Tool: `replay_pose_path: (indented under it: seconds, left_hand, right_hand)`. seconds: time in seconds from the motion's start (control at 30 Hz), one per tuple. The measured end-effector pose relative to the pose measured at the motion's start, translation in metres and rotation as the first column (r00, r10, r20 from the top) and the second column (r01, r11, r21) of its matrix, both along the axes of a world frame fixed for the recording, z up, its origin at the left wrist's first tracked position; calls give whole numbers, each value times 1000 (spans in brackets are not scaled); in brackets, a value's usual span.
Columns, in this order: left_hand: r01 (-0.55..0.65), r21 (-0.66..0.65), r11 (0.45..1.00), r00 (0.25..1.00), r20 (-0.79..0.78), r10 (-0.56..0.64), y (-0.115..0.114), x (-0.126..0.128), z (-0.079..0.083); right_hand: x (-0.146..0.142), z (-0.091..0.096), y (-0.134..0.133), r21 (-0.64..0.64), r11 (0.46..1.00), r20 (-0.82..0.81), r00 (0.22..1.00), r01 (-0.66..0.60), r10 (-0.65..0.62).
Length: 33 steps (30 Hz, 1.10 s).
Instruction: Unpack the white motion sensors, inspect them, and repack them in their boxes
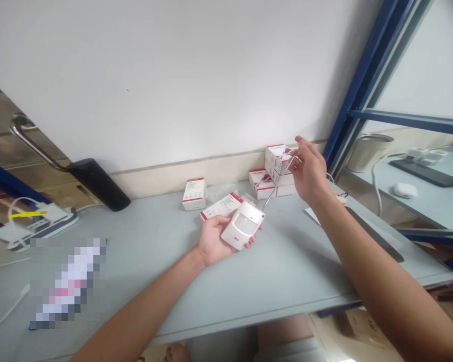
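Observation:
My left hand is closed around a white sensor unit with a small square window, held just above the pale blue-grey table. A thin metal antenna runs up and to the right from the unit's corner. My right hand is raised higher, thumb and fingers pinched on the antenna's upper end. Just behind that hand stands a stack of white and red boxes.
One more white and red box stands near the wall, another lies flat by my left hand. A black handle rests at the back left, a power strip at far left. Blue shelving and a second table lie to the right.

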State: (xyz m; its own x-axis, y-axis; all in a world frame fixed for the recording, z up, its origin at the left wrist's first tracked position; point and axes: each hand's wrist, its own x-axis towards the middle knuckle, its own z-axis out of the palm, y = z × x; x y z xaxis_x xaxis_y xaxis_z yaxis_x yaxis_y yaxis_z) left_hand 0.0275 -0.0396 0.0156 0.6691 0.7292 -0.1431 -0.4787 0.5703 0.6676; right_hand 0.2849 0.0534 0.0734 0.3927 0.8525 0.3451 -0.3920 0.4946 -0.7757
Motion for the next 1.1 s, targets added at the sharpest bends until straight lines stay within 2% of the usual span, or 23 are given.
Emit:
replay_pose_path:
  seconds: [0.17, 0.4, 0.53, 0.73, 0.83, 0.9, 1.0, 1.03, 1.1]
  left_hand:
    - [-28, -1, 1000, 997, -69, 27, -1, 0, 0]
    - [-110, 4, 994, 993, -41, 110, -5, -1, 10]
    - [-140, 25, 990, 990, -21, 140, -9, 1, 22]
    - [-233, 90, 968, 972, 6, 233, -6, -4, 32]
    - [-260, 124, 958, 965, 13, 261, -4, -9, 37]
    - [-306, 132, 943, 952, 32, 304, 0, -15, 43]
    - [-461, 119, 879, 886, 124, 448, 10, -31, 51]
    - [-522, 106, 846, 849, 159, 504, 15, -38, 53]
    - [-620, 57, 783, 776, 194, 600, 26, -54, 51]
  right_hand:
    - [-8, -8, 1, -21, 999, -126, 991, 33, -36]
    - [-38, -18, -16, -2, 996, -56, 995, -86, 85]
    - [-55, -26, -26, 62, 997, 92, 995, -41, 35]
    - [-85, -40, -52, 64, 960, 290, 926, -272, 243]
    - [-84, -38, -58, 64, 952, 419, 874, -300, 247]
    - [-79, -37, -53, 60, 968, 562, 810, -244, 169]
    - [-74, -37, -31, -1, 999, 786, 617, -51, 32]
    - [-76, -38, -20, -13, 1000, 856, 517, 2, 11]
    - [-83, -39, 3, 18, 999, 970, 241, 35, -26]
